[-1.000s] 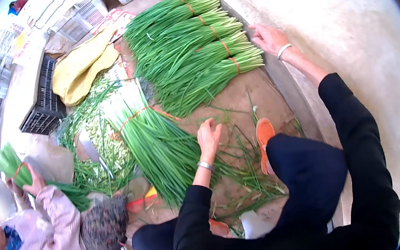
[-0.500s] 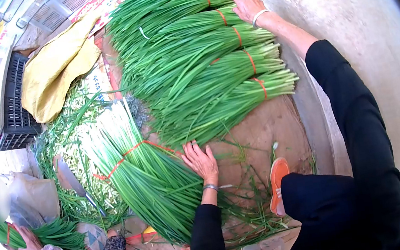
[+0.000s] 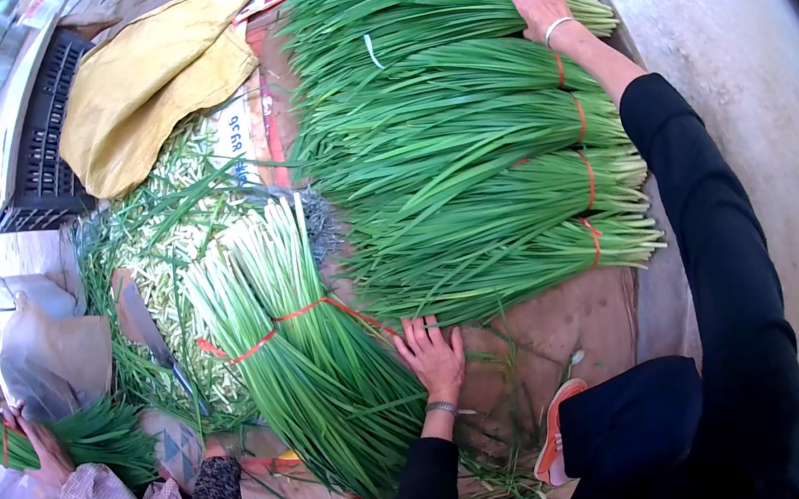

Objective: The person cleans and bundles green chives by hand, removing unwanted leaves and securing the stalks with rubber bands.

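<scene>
Several bundles of long green stalks [image 3: 467, 145], each tied with an orange-red band, lie side by side on brown sheeting. My right hand [image 3: 539, 7], a white bangle at its wrist, rests on the upper bundles near their pale ends, fingers spread. My left hand [image 3: 432, 354], with a metal band at the wrist, lies with fingers apart at the leafy lower edge of the nearest bundle. Just left of it is a larger heap of stalks [image 3: 315, 372] with white ends pointing up, crossed by a red-orange tie.
A knife [image 3: 149, 328] lies on cut trimmings [image 3: 167, 250] at the left. Behind are a yellow sack [image 3: 155, 75] and a black crate [image 3: 53, 144]. At lower left, a co-worker's hand [image 3: 44, 443] holds a banded green bundle [image 3: 91, 436]. A raised edge runs along the right.
The view has shifted, with the bundles now larger and closer. My right hand has come from beside the bundles onto them, and my left hand has reached the nearest bundle's edge.
</scene>
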`<action>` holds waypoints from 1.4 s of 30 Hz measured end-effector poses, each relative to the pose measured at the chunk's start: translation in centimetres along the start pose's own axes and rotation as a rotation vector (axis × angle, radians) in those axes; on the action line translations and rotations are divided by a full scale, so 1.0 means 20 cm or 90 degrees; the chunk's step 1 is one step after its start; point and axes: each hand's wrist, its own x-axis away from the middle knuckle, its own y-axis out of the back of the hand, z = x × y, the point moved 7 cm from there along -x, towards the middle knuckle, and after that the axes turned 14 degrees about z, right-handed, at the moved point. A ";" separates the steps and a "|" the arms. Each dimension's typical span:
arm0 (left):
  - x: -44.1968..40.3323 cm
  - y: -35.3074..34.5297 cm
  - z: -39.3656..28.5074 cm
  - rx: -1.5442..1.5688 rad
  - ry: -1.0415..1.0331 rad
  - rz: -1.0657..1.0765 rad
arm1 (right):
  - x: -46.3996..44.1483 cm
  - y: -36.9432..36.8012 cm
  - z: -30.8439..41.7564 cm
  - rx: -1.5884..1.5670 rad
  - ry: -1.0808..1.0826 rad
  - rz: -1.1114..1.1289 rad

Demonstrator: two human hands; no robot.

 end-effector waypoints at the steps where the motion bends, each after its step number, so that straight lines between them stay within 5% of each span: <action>1: 0.00 0.00 0.00 0.000 -0.002 0.003 | -0.01 0.00 0.00 -0.013 -0.013 0.002; 11: -0.01 0.00 -0.01 -0.017 -0.007 -0.020 | 0.14 0.32 0.04 -0.061 0.081 0.050; 16: -0.01 0.01 -0.02 -0.041 -0.029 -0.042 | 0.52 0.45 0.16 -0.449 0.035 0.354; 18: 0.00 0.03 -0.02 -0.016 -0.031 -0.049 | 0.72 0.37 0.25 -0.769 0.126 0.330; 24: 0.02 0.12 -0.03 0.060 -0.054 -0.066 | 1.46 0.43 0.48 -1.232 -0.018 0.470; 27: 0.10 0.28 -0.02 0.367 -0.068 -0.094 | 1.69 0.45 0.56 -1.287 -0.045 0.429; 30: 0.22 0.39 -0.12 0.893 -0.026 0.134 | 1.86 0.52 0.65 -1.302 0.017 0.376; 33: 0.31 0.61 -0.35 1.036 -0.165 0.279 | 1.99 0.67 0.73 -1.221 0.071 0.292; 37: 0.29 0.91 -0.44 1.261 -0.256 0.159 | 2.13 0.90 0.84 -1.052 0.178 0.277; 42: 0.41 1.03 -0.37 1.446 -0.156 0.147 | 2.20 1.06 0.93 -0.908 0.209 0.272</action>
